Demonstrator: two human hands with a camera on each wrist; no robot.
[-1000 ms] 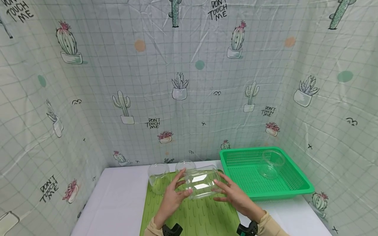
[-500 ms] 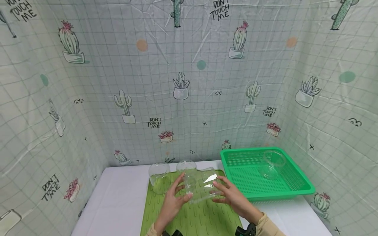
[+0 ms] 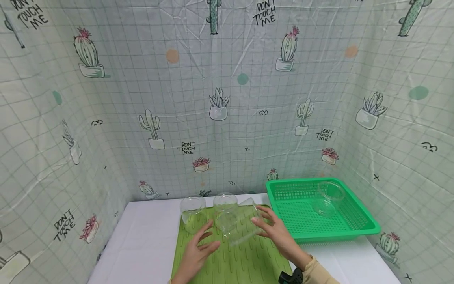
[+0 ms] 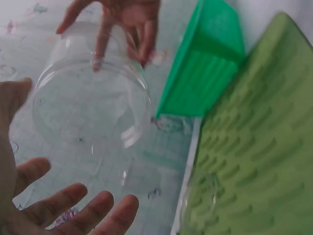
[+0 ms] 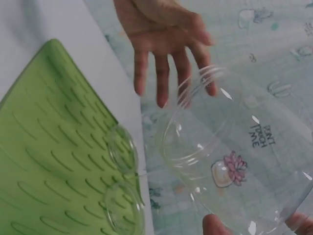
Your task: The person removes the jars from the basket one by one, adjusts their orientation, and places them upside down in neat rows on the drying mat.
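A clear wide-mouthed jar (image 3: 235,227) is held tilted on its side above the green mat (image 3: 244,260). My right hand (image 3: 280,234) grips its right end between thumb and fingers. In the right wrist view the jar (image 5: 239,166) shows a ringed rim facing the left hand (image 5: 168,36). My left hand (image 3: 195,252) is just off the jar's left end, apart from it, with fingers spread. The left wrist view looks into the jar's round opening (image 4: 90,107), with the right hand (image 4: 129,14) at its far end.
Two more clear jars, one at the left (image 3: 192,215) and one beside it (image 3: 226,202), stand at the mat's back edge. A green basket (image 3: 283,236) at the right holds another clear jar (image 3: 329,201). A patterned cloth (image 3: 244,130) hangs around the white table (image 3: 142,244).
The left hand has let go of the jar and drawn back to the lower left. The jar, in the right hand, has turned and tilted further.
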